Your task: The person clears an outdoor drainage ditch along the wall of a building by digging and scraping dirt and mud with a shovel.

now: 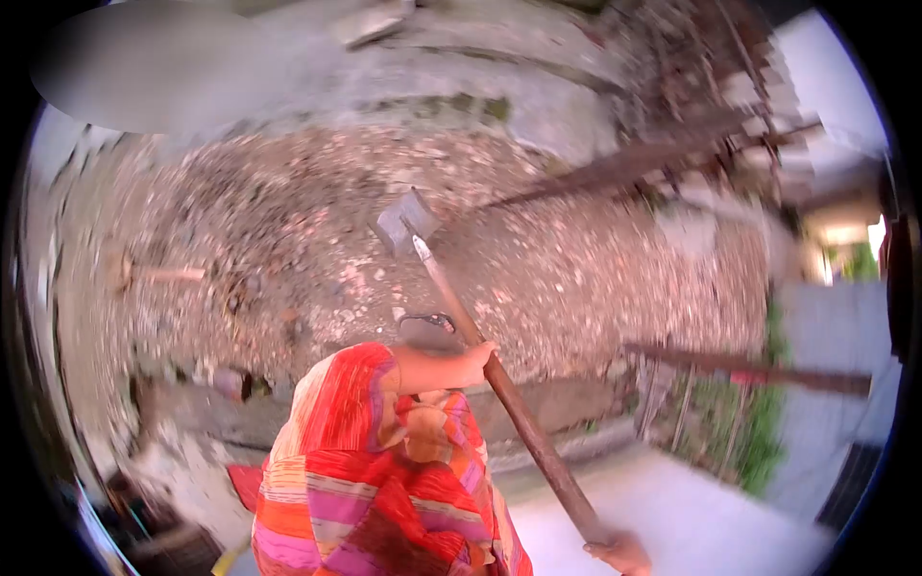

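A long-handled shovel (531, 429) slants across the middle of the view. Its squarish grey metal blade (392, 227) lies at the far end over the rubble. Partway down the wooden handle, my left hand (477, 363) is closed round the shaft, with that arm stretched out from a red, orange and purple patterned sleeve. Lower right, my right hand (622, 554) grips close to the handle's rear end, partly cut off by the frame edge. A foot in a dark sandal (429, 331) shows just beyond my left forearm.
Loose gravel and broken rubble (317, 240) cover the ground. A short wooden-looking piece (173, 275) lies at left. Concrete slabs (461, 72) border the far side. A long dark beam (634, 165) juts in from the upper right, and another bar (749, 369) stands at right beside grass.
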A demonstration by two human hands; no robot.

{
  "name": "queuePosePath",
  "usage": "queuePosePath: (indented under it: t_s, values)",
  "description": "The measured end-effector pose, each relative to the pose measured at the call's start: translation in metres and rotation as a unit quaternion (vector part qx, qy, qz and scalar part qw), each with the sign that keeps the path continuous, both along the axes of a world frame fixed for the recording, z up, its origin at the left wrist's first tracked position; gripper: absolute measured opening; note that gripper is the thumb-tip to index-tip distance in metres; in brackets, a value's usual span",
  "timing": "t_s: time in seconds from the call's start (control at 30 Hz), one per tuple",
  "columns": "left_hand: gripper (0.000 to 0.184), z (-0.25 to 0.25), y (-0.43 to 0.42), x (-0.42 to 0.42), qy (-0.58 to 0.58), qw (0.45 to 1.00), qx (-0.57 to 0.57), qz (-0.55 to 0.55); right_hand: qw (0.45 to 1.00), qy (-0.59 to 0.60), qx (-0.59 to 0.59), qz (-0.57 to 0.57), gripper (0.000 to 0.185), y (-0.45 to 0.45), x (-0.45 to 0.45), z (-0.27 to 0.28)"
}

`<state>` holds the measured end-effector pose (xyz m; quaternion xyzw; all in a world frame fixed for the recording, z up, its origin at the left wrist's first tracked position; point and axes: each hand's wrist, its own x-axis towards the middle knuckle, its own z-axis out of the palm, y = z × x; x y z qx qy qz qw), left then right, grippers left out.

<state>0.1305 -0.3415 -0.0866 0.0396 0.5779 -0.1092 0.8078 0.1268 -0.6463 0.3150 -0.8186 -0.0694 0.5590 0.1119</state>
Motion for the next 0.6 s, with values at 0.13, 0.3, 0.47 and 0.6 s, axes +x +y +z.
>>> queuePosePath:
  t_s: [0.13, 0.3, 0.47, 0.6]
  values:
    - [0.015, -0.011, -0.077, 0.016, -0.034, 0.983, -0.022, -0.178, 0.966, -0.07, -0.06, -0.243, 0.038, -0.017, -0.063, 0.028]
    - [0.02, -0.017, -0.133, 0.003, 0.008, 0.931, -0.085, -0.354, 0.931, -0.102, -0.142, -0.321, 0.045, -0.004, -0.143, 0.046]
    - [0.019, -0.017, -0.175, -0.003, 0.015, 0.843, -0.044, -0.535, 0.843, -0.05, -0.131, -0.52, 0.05, 0.043, -0.19, 0.039]
    - [0.013, -0.009, -0.191, -0.017, 0.026, 0.775, -0.055, -0.629, 0.789, 0.026, -0.111, -0.603, 0.051, 0.081, -0.226, 0.024]
